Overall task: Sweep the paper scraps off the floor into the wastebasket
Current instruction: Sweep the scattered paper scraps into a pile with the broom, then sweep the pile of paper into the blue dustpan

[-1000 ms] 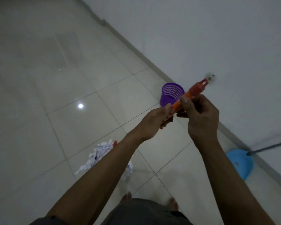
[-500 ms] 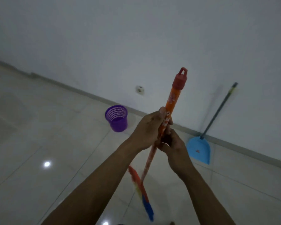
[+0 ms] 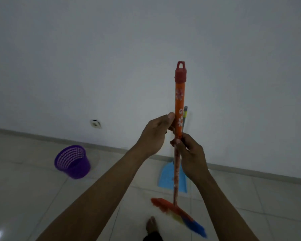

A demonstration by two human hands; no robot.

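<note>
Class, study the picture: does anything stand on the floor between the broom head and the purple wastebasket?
Nothing visible does: bare tiles lie between the broom head and the wastebasket. The blue dustpan stands aside at the wall.

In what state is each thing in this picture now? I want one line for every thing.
Orange broom with red cap and multicoloured bristles, held nearly upright, bristles low near the floor.
Left hand, grips the broom handle, higher up.
Right hand, grips the handle, lower down.
Purple mesh plastic wastebasket, upright on the floor, mouth open.
Blue plastic dustpan, standing against the wall, untouched.
</note>
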